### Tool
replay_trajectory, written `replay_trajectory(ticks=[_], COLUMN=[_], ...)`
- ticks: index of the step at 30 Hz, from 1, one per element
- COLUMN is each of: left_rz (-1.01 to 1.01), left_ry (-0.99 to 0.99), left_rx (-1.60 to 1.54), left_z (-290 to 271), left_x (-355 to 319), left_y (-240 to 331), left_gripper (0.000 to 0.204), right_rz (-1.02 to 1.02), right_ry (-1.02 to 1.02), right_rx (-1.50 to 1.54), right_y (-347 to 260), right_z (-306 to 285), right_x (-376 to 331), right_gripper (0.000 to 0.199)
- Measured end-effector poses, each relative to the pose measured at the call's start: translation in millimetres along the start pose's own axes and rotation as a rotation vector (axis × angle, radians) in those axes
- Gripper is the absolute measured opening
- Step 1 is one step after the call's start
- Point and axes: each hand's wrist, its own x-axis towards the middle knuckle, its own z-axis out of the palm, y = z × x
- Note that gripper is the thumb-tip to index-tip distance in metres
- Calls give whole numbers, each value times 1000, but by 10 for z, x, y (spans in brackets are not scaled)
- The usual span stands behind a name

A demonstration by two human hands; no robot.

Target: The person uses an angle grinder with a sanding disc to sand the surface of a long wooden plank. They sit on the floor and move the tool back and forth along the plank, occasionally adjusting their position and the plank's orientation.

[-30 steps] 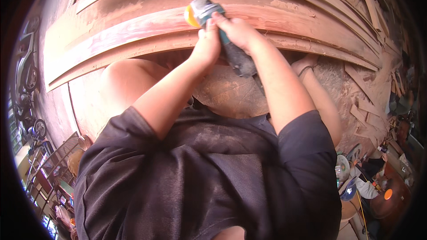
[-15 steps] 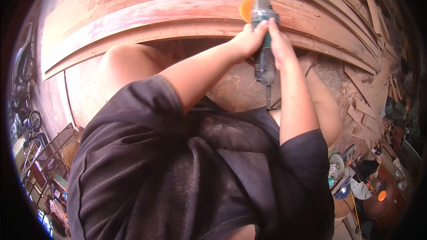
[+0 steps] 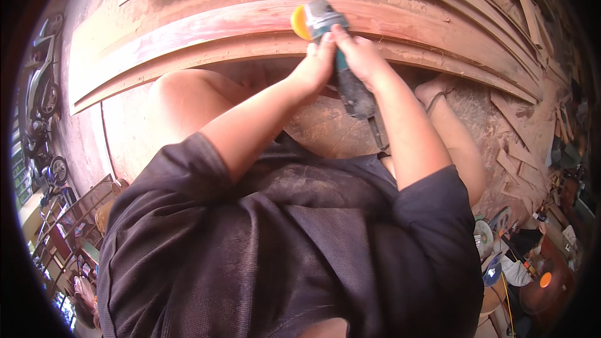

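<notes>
Both hands grip a hand-held angle grinder (image 3: 341, 69) with a teal-and-grey body and an orange disc (image 3: 299, 22) at its head. My left hand (image 3: 313, 66) holds the front of the tool just behind the head. My right hand (image 3: 360, 56) wraps the body from the right. The disc rests against a long reddish wooden plank (image 3: 206, 28) that lies across the floor in front of me. The grinder's dark rear end and its cord (image 3: 379, 138) run back toward my lap.
More reddish planks (image 3: 438, 0) lie stacked beyond the one under the disc. Wood offcuts (image 3: 519, 150) litter the dusty floor at right. My bare knee (image 3: 181, 97) is at left, my sandalled foot (image 3: 438, 94) at right. Parked motorbikes (image 3: 44, 87) stand at far left, tools and discs (image 3: 494, 238) at lower right.
The grinder and both hands slid right along the plank, then back to the left. Its disc now sits a little left of where it was half a second ago.
</notes>
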Motion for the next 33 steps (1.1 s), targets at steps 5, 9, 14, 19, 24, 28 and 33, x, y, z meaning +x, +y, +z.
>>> replay_trajectory(ticks=[5, 9, 14, 19, 24, 28, 33], left_rz=[-195, -229, -197, -138, -223, -205, -77], left_ry=[-183, -230, -135, 74, 61, 124, 52], left_rx=[142, 239, 191, 15, -383, -290, 187], left_z=[970, 1183, 427, -404, -710, -461, 233], left_x=[87, 293, -36, -533, -729, -635, -242], left_y=[311, 335, 411, 369, 374, 167, -115], left_gripper=[89, 92, 81, 83, 89, 90, 80], right_rz=[52, 157, 30, -27, -42, -58, -25], right_ry=[275, 333, 219, 82, -71, -1, 119], right_rx=[270, 448, 355, 135, -122, -284, 50], right_y=[307, 401, 190, -75, -386, -88, 80], right_z=[-841, -1006, -240, 707, 1150, 846, -7], right_x=[-427, -465, -327, -86, 156, 175, -489], right_gripper=[78, 82, 82, 84, 95, 93, 78])
